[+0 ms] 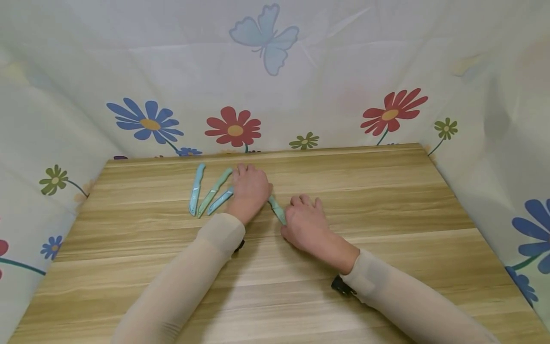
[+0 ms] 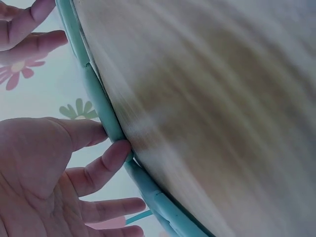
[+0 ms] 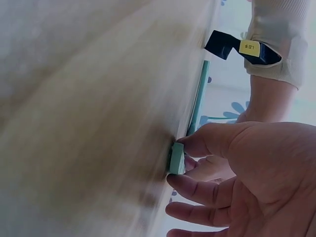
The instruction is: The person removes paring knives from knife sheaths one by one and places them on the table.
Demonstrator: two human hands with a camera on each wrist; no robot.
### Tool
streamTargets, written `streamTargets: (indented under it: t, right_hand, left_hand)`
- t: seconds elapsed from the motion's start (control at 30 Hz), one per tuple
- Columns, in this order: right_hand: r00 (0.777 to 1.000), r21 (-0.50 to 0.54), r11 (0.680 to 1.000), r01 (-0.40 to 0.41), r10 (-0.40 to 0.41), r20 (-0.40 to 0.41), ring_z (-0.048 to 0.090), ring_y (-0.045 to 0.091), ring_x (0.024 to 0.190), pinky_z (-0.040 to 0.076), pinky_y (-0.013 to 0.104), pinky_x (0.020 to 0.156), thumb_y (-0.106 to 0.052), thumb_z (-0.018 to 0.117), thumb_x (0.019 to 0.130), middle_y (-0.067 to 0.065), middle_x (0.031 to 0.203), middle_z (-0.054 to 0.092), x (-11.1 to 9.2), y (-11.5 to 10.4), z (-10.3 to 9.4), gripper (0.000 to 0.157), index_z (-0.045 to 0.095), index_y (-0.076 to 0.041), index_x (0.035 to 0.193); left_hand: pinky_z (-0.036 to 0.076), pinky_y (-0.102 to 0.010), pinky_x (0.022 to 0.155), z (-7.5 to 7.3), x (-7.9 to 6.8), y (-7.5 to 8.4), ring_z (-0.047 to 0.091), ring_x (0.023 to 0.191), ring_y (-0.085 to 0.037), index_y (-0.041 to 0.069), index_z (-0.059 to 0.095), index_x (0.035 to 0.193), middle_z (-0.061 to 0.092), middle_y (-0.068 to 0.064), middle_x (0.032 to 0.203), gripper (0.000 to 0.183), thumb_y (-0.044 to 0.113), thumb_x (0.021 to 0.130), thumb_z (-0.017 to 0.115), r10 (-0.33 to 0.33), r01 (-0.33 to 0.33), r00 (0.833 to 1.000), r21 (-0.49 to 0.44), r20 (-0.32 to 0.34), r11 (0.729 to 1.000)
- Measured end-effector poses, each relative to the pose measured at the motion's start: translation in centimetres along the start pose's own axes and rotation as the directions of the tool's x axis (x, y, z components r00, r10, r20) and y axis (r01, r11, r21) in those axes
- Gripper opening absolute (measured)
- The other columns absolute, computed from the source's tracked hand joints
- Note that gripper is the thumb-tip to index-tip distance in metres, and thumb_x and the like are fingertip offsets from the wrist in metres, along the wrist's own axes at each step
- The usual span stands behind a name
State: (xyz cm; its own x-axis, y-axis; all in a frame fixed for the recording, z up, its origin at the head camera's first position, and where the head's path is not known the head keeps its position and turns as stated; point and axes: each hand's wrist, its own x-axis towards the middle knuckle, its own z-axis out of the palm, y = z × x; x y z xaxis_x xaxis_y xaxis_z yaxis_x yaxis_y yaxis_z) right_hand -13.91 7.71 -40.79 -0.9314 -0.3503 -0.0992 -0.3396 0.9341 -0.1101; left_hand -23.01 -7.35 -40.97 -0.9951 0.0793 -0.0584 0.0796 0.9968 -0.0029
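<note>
Between the hands a green sheathed knife (image 1: 277, 210) lies aslant on the tabletop. My left hand (image 1: 250, 188) pinches its far end between thumb and forefinger (image 2: 114, 154), the other fingers spread. At its near end my right hand (image 1: 306, 222) pinches the pale green tip (image 3: 177, 159) between thumb and forefinger. A short-looking blue knife (image 1: 221, 199) lies left of the left hand, which hides its upper part. Further left are a green knife (image 1: 213, 191) and a blue knife (image 1: 196, 188), both fanned with handles away from me.
The wood-grain tabletop (image 1: 378, 191) extends around the hands. White curtains with printed flowers (image 1: 326, 86) enclose its back and sides. Each sleeve cuff carries a black wrist device, one of which (image 3: 247, 48) bears a yellow label.
</note>
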Motion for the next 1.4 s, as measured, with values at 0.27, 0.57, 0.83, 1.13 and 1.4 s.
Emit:
streamTargets:
  t: [0.27, 0.57, 0.83, 1.13, 1.4]
  right_hand:
    - [0.999, 0.022, 0.999, -0.03, 0.03, -0.014, 0.053, 0.036, 0.125, 0.034, 0.068, 0.112, -0.032, 0.074, 0.09, 0.009, 0.12, 0.064, 0.0, 0.7, -0.2, 0.029, 0.061, -0.017, 0.07]
    - [0.995, 0.05, 0.998, -0.036, 0.041, -0.091, 0.058, 0.037, 0.119, 0.037, 0.068, 0.109, -0.032, 0.074, 0.092, 0.01, 0.118, 0.067, -0.1, 2.0, -0.6, 0.03, 0.059, -0.016, 0.071]
    - [0.986, 0.108, 0.993, -0.04, 0.057, -0.158, 0.059, 0.04, 0.12, 0.036, 0.071, 0.11, -0.032, 0.075, 0.092, 0.013, 0.123, 0.068, -0.1, 3.2, -1.0, 0.027, 0.066, -0.011, 0.078]
    - [0.968, 0.183, 0.983, -0.016, 0.061, -0.243, 0.062, 0.038, 0.112, 0.037, 0.071, 0.109, -0.026, 0.075, 0.093, 0.01, 0.113, 0.068, -0.6, 3.8, -2.0, 0.018, 0.074, -0.008, 0.089]
    - [0.958, 0.202, 0.979, 0.002, 0.057, -0.282, 0.062, 0.037, 0.111, 0.035, 0.073, 0.109, -0.025, 0.075, 0.092, 0.007, 0.108, 0.068, -0.8, 3.9, -2.4, 0.017, 0.075, -0.008, 0.096]
  left_hand:
    - [0.034, -0.057, 0.11, 0.2, -0.1, -0.1, 0.046, 0.123, -0.042, 0.004, 0.073, 0.09, 0.063, -0.02, 0.12, 0.044, 0.044, 0.105, 0.063, 0.003, -0.003, 1.0, -0.027, -0.017, 1.0]
    - [0.028, -0.062, 0.114, 0.5, -0.4, -0.3, 0.046, 0.129, -0.044, 0.006, 0.073, 0.088, 0.063, -0.019, 0.122, 0.042, 0.041, 0.106, 0.061, 0.01, -0.012, 1.0, -0.088, -0.024, 0.996]
    - [0.03, -0.063, 0.112, 0.0, -1.0, -0.6, 0.048, 0.132, -0.043, 0.008, 0.074, 0.084, 0.063, -0.016, 0.124, 0.045, 0.042, 0.109, 0.057, -0.007, -0.005, 0.999, -0.226, -0.053, 0.974]
    - [0.048, -0.046, 0.093, -0.3, -0.8, -1.2, 0.063, 0.098, -0.032, 0.008, 0.075, 0.102, 0.072, -0.007, 0.101, 0.033, 0.038, 0.108, 0.063, -0.089, 0.022, 0.992, -0.58, -0.087, 0.814]
    - [0.06, -0.037, 0.077, -0.8, -0.7, -1.6, 0.064, 0.088, -0.023, 0.0, 0.067, 0.116, 0.066, -0.013, 0.106, 0.017, 0.013, 0.105, 0.068, -0.098, 0.008, 0.994, -0.873, -0.046, 0.487]
